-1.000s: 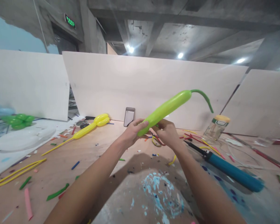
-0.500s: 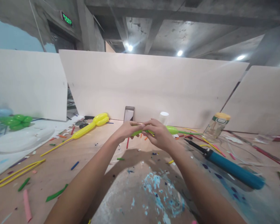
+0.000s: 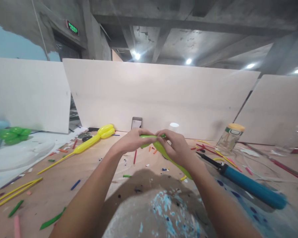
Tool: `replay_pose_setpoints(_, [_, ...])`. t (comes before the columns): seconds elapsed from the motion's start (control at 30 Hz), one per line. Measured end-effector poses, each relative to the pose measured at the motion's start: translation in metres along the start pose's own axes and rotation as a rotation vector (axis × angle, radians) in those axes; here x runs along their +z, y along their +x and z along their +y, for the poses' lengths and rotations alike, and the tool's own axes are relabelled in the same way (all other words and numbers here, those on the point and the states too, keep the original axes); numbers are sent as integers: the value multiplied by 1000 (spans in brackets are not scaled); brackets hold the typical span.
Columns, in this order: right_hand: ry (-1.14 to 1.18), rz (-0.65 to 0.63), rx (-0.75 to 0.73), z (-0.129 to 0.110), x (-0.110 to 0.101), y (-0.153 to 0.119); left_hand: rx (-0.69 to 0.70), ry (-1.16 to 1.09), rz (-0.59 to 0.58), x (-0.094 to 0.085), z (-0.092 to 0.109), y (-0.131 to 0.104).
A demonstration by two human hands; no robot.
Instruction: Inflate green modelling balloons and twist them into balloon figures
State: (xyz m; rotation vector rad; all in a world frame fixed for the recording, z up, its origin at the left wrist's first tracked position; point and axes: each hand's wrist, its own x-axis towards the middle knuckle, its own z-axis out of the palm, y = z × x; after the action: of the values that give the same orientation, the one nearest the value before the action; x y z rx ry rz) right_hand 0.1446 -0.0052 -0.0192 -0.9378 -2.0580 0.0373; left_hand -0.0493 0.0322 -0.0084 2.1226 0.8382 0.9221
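Note:
A light green long balloon (image 3: 172, 161) is held between my two hands above the middle of the table. My left hand (image 3: 134, 140) has its fingers closed around one part of it. My right hand (image 3: 173, 142) pinches the balloon beside the left fingertips, where it bends. From there a length slants down under my right palm and wrist. A small darker green bit (image 3: 163, 135) shows at the right fingers. My fingertips hide part of the bend.
A yellow twisted balloon (image 3: 90, 143) lies to the left, near a green balloon cluster (image 3: 15, 135). On the right are a blue hand pump (image 3: 253, 186) and a yellow-lidded jar (image 3: 230, 137). A phone (image 3: 136, 122) leans on the white board (image 3: 159, 96). Balloon scraps litter the table.
The green balloon has turned: the part that stretched right behind my right hand now slants down under my right wrist. My right hand has rotated, and the view has tilted slightly up.

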Motion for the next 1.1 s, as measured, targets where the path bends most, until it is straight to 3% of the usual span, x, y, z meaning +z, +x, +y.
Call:
replay_pose_setpoints(0.2, [93,-13,164,0,0,2,176,135,122,1,8,2])
replay_pose_setpoints(0.33, [478,-138,287,-1,10,3,352,56,89,-3,10,-1])
replay_pose_setpoints(0.47, [825,-120,389,-2,21,3,336,-216,217,7,1,2])
replay_pose_setpoints(0.6, [647,123,273,-5,22,2,133,-560,372,25,-15,12])
replay_pose_setpoints(0.67, [603,196,230,-6,20,2,65,-679,317,32,-18,14])
replay_pose_setpoints(0.77, [659,203,239,-8,20,3,90,-856,218,38,-13,14])
replay_pose_setpoints(0.83, [777,171,277,-8,23,5,120,-931,252,39,-7,12])
replay_pose_setpoints(0.93, [833,166,293,-6,26,6,100,-919,314,39,-2,11])
replay_pose_setpoints(1.03, [599,249,267,-3,24,5,102,-721,371,35,-1,10])
replay_pose_setpoints(1.1, [369,318,223,0,20,3,136,-575,348,34,2,7])
